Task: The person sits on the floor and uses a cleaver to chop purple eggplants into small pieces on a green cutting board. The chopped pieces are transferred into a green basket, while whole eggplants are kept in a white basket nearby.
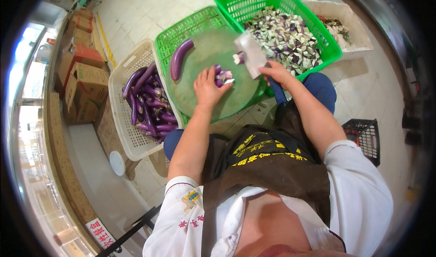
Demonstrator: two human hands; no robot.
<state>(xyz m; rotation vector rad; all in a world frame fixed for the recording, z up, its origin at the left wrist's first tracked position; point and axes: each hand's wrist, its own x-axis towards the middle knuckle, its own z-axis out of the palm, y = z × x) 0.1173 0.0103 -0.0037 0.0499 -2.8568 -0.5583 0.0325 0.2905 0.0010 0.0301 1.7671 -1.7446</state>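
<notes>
My right hand [277, 74] grips the handle of a cleaver [252, 54], whose broad blade is over the right side of a round green cutting board [190, 100]. Beside the blade is a cut eggplant chunk [239, 57]. My left hand [208, 88] rests on the board, its fingers against cut eggplant pieces [223, 75]; whether it grips them I cannot tell. A whole purple eggplant [180, 59] lies at the board's upper left. Eggplant chunks [289, 35] fill much of a green plastic basket [332, 54] at the upper right.
Whole eggplants [150, 103] lie in a white plastic basket [117, 120] on the left. The board sits over an upturned-looking green crate [187, 20]. Cardboard boxes [88, 90] stand far left. A pale bin [357, 35] with scraps is behind the green basket; a black crate [369, 137] stands right.
</notes>
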